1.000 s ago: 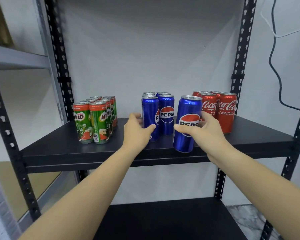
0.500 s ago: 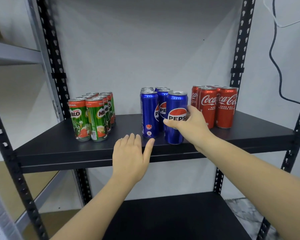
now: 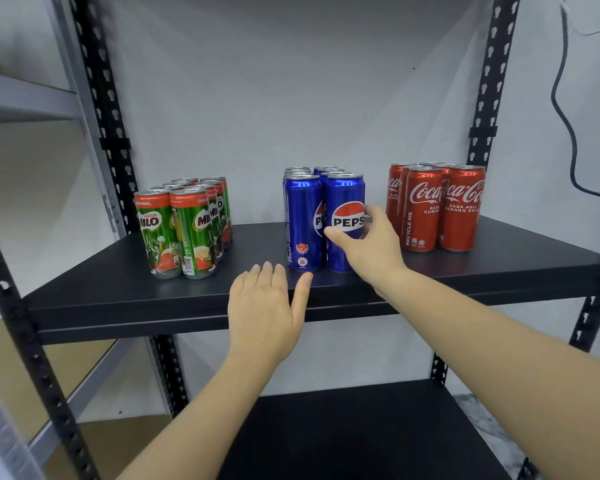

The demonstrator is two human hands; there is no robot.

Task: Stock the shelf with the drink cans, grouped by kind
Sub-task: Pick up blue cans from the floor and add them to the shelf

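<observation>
Three groups of cans stand on the black shelf point(image 3: 118, 296). Green Milo cans point(image 3: 184, 226) are at the left, blue Pepsi cans point(image 3: 305, 220) in the middle, red Coca-Cola cans point(image 3: 437, 206) at the right. My right hand point(image 3: 368, 247) wraps around the front right Pepsi can point(image 3: 345, 199), which stands upright on the shelf beside the other Pepsi cans. My left hand point(image 3: 267, 310) lies flat and empty, fingers together, on the shelf's front edge just in front of the Pepsi group.
Black perforated uprights point(image 3: 97, 98) point(image 3: 489, 81) frame the shelf. A lower black shelf point(image 3: 361, 434) sits beneath. A grey rack point(image 3: 25, 98) stands at the left. A black cable point(image 3: 565, 116) hangs on the wall at the right.
My right hand has pushed the Pepsi can back from the front edge into line beside the other Pepsi cans. My left hand has drawn back from the cans to the shelf's front edge.
</observation>
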